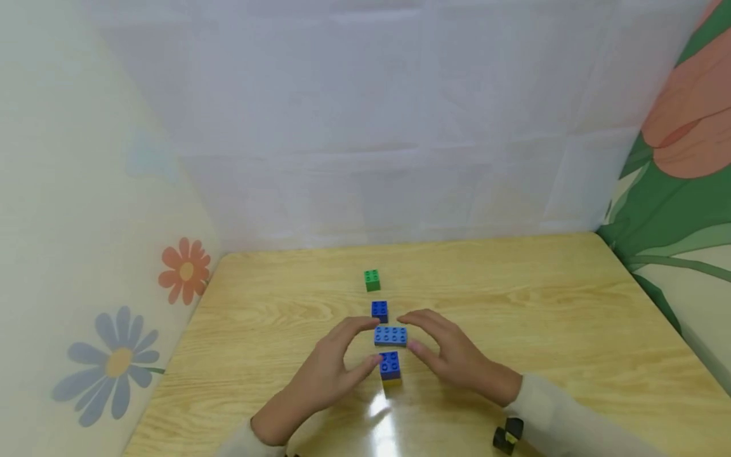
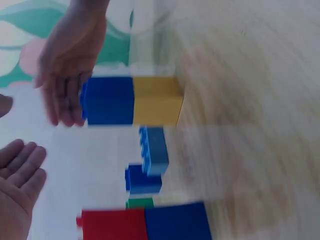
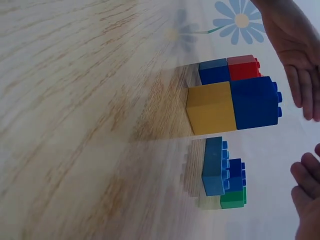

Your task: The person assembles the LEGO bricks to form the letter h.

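Observation:
My left hand [image 1: 328, 368] and right hand [image 1: 451, 352] hover on either side of a short row of building bricks, fingers loosely bent and holding nothing. Between them lies a light blue brick [image 1: 391, 336] with two rows of studs. Nearer the body stands a stack, a dark blue brick [image 1: 389, 363] on a yellow brick [image 2: 158, 101]. Behind the light blue one sits another dark blue brick [image 1: 379, 311], then a green brick [image 1: 372, 280]. A red brick [image 3: 242, 68] on a blue brick [image 3: 214, 71] shows in both wrist views; the left hand hides it in the head view.
The bricks stand on a wood-grain table [image 1: 274, 304]. A white sheet [image 1: 365, 127] hangs along its back edge, with flower-patterned panels at left and right. A small black object [image 1: 507, 436] is at the right sleeve.

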Action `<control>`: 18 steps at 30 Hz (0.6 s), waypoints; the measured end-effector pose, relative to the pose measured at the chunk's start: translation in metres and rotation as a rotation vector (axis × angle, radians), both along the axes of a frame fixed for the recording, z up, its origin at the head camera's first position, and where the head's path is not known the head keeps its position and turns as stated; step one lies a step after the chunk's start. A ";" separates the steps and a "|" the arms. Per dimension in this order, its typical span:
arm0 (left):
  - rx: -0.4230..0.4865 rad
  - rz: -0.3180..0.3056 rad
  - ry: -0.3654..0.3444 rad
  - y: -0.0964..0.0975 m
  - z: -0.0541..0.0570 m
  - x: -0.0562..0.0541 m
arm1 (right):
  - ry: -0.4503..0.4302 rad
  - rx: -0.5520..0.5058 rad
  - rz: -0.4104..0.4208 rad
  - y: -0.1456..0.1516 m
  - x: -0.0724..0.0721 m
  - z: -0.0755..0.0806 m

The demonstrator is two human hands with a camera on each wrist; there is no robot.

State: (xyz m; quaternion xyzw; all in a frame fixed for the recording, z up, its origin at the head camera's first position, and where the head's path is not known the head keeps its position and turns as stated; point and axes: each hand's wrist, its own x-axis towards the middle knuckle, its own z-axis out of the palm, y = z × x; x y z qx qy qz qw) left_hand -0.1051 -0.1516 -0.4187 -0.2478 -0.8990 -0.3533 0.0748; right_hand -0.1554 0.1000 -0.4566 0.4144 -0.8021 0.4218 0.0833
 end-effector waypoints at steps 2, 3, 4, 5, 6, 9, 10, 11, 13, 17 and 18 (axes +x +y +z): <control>0.019 0.011 0.047 -0.008 0.002 -0.002 | -0.007 0.002 -0.035 -0.001 -0.002 -0.002; 0.027 0.017 0.061 -0.013 0.002 -0.003 | -0.011 0.003 -0.051 -0.001 -0.003 -0.003; 0.027 0.029 0.071 -0.018 0.002 -0.003 | -0.012 0.008 -0.066 -0.001 -0.004 -0.004; 0.023 0.041 0.075 -0.022 0.002 -0.004 | -0.015 0.015 -0.080 -0.001 -0.004 -0.005; 0.020 0.046 0.074 -0.028 0.001 -0.004 | -0.016 0.029 -0.095 -0.001 -0.005 -0.006; 0.017 0.054 0.059 -0.042 -0.003 -0.004 | -0.053 0.070 -0.119 -0.001 -0.007 -0.008; 0.017 0.057 0.056 -0.046 -0.005 -0.004 | -0.075 0.087 -0.122 -0.001 -0.008 -0.009; 0.014 0.058 0.049 -0.051 -0.006 -0.004 | -0.101 0.103 -0.122 -0.001 -0.009 -0.010; 0.012 0.059 0.035 -0.058 -0.010 -0.003 | -0.147 0.135 -0.122 -0.003 -0.011 -0.012; 0.000 0.058 -0.006 -0.069 -0.017 0.000 | -0.188 0.179 -0.116 -0.005 -0.014 -0.017; 0.000 0.055 -0.024 -0.071 -0.018 0.000 | -0.185 0.191 -0.118 -0.006 -0.015 -0.018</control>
